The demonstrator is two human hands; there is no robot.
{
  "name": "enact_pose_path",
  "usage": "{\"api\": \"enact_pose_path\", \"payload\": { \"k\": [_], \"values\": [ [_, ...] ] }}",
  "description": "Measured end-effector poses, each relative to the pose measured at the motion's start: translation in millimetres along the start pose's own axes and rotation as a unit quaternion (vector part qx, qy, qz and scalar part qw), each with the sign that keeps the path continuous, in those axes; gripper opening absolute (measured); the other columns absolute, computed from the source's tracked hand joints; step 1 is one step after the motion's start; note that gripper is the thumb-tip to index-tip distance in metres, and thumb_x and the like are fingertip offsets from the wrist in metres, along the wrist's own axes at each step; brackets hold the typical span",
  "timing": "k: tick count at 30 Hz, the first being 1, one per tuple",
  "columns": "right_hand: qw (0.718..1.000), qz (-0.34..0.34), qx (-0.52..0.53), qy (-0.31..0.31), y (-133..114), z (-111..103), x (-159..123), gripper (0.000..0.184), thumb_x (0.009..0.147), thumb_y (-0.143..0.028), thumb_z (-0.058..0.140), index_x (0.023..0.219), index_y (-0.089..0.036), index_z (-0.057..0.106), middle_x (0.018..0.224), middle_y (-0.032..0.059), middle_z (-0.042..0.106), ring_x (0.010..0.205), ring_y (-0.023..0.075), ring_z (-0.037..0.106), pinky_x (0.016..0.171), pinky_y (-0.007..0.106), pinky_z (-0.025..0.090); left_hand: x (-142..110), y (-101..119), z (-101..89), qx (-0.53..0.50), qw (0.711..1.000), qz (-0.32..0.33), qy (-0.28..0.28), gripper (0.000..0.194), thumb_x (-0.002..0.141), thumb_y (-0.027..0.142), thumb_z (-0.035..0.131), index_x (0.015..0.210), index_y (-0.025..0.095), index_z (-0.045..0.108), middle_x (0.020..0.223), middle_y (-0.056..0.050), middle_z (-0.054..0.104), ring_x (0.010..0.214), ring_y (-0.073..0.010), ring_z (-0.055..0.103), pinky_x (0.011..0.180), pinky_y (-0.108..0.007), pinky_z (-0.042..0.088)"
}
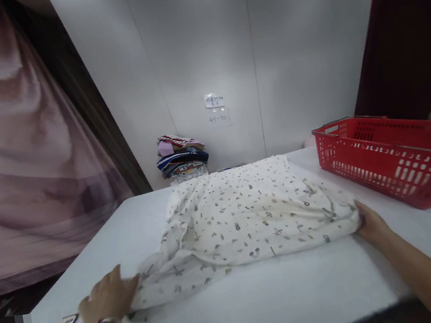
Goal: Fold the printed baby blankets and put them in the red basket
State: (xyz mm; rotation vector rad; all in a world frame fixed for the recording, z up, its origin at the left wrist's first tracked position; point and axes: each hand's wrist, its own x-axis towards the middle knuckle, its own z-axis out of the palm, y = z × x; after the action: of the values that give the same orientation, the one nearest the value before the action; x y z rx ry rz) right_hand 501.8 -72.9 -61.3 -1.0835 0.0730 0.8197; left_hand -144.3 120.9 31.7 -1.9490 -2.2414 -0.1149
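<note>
Where the right grip (369, 224) is curling: its fingers are wrapping the near right corner of the patterned cloth (243, 216), leaving little gap, its forearm (427, 271) slanting in from the lower right.
Left grip (108, 297): its back is facing up, thumb reaching the cloth's near left end; whether it is pinching, I cannot tell.
Cloth: it is lying rumpled across the worktop (205, 318) between both grips.
Red basket (391, 159): it is standing at the right.

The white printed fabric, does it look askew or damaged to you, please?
No clear damage shows, but the white fabric with small dark prints lies unevenly: creases bunch near the right hand, and one end narrows toward the left hand.
</note>
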Motion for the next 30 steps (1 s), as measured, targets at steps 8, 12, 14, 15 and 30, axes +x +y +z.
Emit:
{"api": "enact_pose_path", "payload": {
  "k": [8,12,14,15,30],
  "values": [
    [0.992,-0.105,0.059,0.04,-35,1,-13,0.076,0.074,0.005,0.049,0.138,-0.033,0.037,0.124,0.0026,0.056,0.068,0.0088,0.064,0.064,0.021,0.057,-97,117,42.2,-0.169,0.877,0.445,0.058,0.028,0.091,0.03,0.039,0.095,0.021,0.065,0.097,-0.007,0.068,0.092,-0.0203,0.06,0.085,-0.036,0.046],
    [0.985,-0.151,0.066,0.042,-48,-14,-19,0.059,0.074,0.005,0.046,0.122,-0.029,0.054,0.103,0.0003,0.065,0.067,0.0111,0.064,0.066,0.024,0.058,-120,150,60.1,-0.182,0.867,0.46,0.056,0.028,0.084,0.02,0.05,0.11,0.018,0.061,0.115,-0.011,0.062,0.107,-0.0246,0.055,0.092,-0.044,0.045],
    [0.986,-0.152,0.05,0.044,-45,-24,-21,0.055,0.071,0.005,0.048,0.116,-0.025,0.057,0.093,0.0001,0.066,0.063,0.012,0.063,0.064,0.025,0.058,-115,155,64.8,-0.179,0.887,0.423,0.036,0.035,0.082,0.021,0.053,0.117,0.018,0.058,0.123,-0.012,0.058,0.114,-0.0262,0.052,0.098,-0.049,0.041],
    [0.987,-0.15,0.038,0.048,-43,-28,-23,0.054,0.069,0.005,0.049,0.115,-0.024,0.058,0.09,0.0003,0.066,0.061,0.0123,0.063,0.063,0.025,0.058,-111,157,65.7,-0.175,0.894,0.411,0.022,0.034,0.083,0.023,0.053,0.116,0.019,0.059,0.124,-0.011,0.058,0.115,-0.0261,0.051,0.1,-0.05,0.04],
    [0.958,-0.272,0.077,0.045,-75,-61,-73,0.055,0.05,0.002,0.062,0.099,-0.024,0.063,0.091,0.0009,0.065,0.068,0.0121,0.062,0.056,0.016,0.053,-129,111,21.1,-0.298,0.871,0.355,-0.165,0.033,0.093,0.044,0.023,0.083,0.025,0.048,0.078,0.0,0.064,0.076,-0.0165,0.062,0.074,-0.027,0.043]
  ]
}}
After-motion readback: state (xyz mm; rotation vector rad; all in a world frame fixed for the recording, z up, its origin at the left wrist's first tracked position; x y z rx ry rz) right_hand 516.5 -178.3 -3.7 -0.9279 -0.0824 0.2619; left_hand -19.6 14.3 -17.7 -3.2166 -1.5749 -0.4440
